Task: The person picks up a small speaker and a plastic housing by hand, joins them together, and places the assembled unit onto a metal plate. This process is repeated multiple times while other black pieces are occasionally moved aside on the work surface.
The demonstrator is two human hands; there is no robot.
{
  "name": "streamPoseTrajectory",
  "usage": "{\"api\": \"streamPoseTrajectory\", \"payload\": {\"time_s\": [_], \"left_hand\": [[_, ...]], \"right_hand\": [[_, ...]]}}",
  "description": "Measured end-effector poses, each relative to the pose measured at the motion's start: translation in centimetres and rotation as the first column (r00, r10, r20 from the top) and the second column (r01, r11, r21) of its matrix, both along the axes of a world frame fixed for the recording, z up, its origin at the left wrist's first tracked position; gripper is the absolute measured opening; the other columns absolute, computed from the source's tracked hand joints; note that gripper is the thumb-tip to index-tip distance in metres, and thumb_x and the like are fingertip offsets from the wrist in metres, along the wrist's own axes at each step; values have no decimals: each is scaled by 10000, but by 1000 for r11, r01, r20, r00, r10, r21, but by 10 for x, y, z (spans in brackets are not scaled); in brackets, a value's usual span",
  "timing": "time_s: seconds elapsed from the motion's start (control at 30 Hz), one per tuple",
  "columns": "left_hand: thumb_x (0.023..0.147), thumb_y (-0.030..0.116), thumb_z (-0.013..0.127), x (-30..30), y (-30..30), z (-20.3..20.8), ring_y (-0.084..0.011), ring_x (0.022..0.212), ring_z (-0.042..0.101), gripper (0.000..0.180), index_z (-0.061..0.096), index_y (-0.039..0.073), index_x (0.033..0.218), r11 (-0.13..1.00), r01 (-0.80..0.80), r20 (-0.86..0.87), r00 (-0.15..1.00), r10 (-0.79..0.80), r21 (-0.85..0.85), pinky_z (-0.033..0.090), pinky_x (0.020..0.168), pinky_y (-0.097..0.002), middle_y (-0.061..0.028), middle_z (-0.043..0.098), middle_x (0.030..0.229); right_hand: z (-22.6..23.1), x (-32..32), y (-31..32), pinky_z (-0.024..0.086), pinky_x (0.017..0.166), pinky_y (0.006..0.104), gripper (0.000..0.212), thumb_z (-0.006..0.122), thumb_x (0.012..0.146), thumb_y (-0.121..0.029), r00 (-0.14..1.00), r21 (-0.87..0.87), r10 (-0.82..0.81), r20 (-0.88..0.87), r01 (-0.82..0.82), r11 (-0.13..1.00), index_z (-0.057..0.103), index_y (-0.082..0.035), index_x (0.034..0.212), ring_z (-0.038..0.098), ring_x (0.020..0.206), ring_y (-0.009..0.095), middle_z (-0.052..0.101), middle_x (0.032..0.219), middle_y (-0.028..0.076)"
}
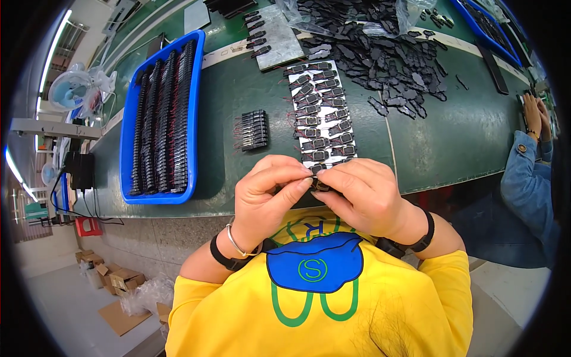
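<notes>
At the table's near edge, my left hand (270, 190) and my right hand (366, 190) meet fingertip to fingertip. Both are closed in a pinch on a small black speaker-like part (321, 183), mostly hidden by the fingers. Just beyond them lies a white board (326, 113) bearing two columns of similar black parts (315, 143) with thin red wires. Left of the board, a short row of the same parts (254, 130) stands packed side by side, wires pointing left.
A blue tray (126, 172) at the left holds long packed rows of black parts. Flat black pieces (380, 59) lie heaped beyond the board, near a grey metal plate (276, 38). Another blue tray (470, 21) is far right. A co-worker's denim sleeve (523, 169) shows at right.
</notes>
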State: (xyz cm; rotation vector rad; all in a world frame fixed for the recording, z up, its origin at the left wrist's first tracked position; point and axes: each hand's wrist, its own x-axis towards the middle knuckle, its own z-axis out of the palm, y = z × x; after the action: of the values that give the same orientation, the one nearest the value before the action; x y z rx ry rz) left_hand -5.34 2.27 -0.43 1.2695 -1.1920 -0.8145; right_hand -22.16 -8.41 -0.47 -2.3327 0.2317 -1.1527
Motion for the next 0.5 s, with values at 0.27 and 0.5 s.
{"api": "streamPoseTrajectory", "payload": {"time_s": [0.27, 0.5], "left_hand": [[809, -49, 683, 5, 3, -3, -136, 923, 564, 148, 680, 9, 946, 996, 58, 149, 988, -47, -69, 459, 797, -229, -117, 587, 1103], [800, -50, 696, 11, 2, -11, -149, 939, 581, 190, 680, 25, 974, 982, 131, 27, 991, -128, -134, 480, 779, -244, -105, 581, 1126]], "right_hand": [[0, 2, 1, 487, 522, 323, 321, 787, 640, -20, 998, 82, 45, -39, -42, 996, 663, 5, 935, 627, 612, 254, 646, 771, 112], [-1, 2, 0, 483, 517, 313, 290, 778, 650, -18, 998, 36, 68, 3, -68, 997, 680, -14, 923, 628, 607, 233, 650, 785, 93]]}}
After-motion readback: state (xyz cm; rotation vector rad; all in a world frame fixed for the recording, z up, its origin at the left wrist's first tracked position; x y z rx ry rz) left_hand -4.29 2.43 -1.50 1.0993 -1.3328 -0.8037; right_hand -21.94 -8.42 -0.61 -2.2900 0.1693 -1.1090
